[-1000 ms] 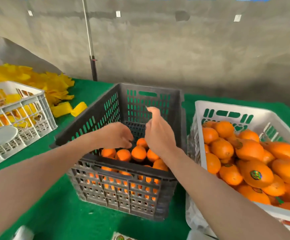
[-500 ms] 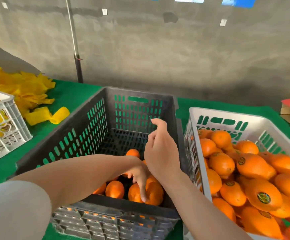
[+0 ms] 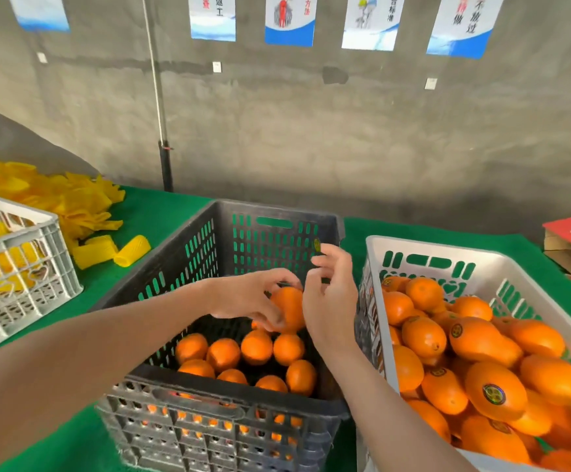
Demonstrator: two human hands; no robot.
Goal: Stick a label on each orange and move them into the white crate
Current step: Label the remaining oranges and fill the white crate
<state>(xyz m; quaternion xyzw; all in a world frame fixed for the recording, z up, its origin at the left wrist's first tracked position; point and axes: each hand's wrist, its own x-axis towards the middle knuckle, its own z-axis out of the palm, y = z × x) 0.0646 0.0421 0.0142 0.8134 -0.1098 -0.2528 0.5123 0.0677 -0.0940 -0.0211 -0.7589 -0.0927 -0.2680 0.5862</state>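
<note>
Wall posters (image 3: 461, 22) carry Chinese characters; round stickers on the oranges (image 3: 475, 338) in the white crate (image 3: 447, 248) are too small to read. Above the dark crate (image 3: 182, 267) the left hand (image 3: 243, 298) grips one orange (image 3: 289, 306) in curled fingers. The right hand (image 3: 328, 301) is just beside it and holds a small label (image 3: 317, 245) at its raised fingertips.

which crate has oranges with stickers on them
The white crate on the right: its oranges carry round labels; those in the dark crate look bare.
</note>
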